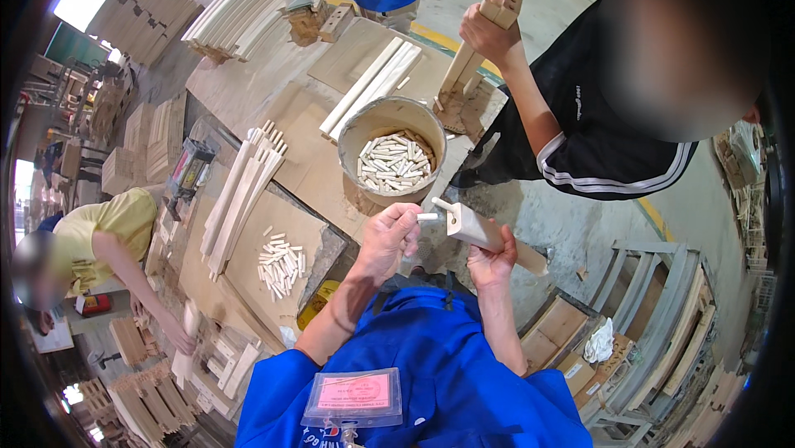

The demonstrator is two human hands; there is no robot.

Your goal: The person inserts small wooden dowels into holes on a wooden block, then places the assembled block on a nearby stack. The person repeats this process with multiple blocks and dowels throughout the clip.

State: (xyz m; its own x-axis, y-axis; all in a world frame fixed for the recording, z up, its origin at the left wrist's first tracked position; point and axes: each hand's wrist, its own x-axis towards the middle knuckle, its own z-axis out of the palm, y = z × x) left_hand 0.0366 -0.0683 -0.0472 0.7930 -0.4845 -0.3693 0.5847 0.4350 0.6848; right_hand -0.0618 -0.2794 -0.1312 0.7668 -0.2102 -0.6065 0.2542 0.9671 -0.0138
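Observation:
My left hand (387, 239) pinches a short pale wooden dowel (427, 217) between thumb and fingertips. The dowel points at the near end of a wooden rail (476, 229), a small gap apart from it. My right hand (492, 261) is wrapped round the rail and holds it tilted. From the rail's end one dowel (441, 203) sticks out, and beside it a dark hole shows. Just beyond my hands stands a round bucket (349, 150) with many loose dowels (396, 162) inside. More dowels (281, 266) lie in a loose heap on the board to the left.
Long wooden strips (240, 199) lie on the cardboard-covered table (290, 133). A co-worker's hands (497, 30) grip an upright wooden piece (464, 63) across the table, at the right. Another person in yellow (108, 233) works at the left. A grey rack (654, 282) stands at the right.

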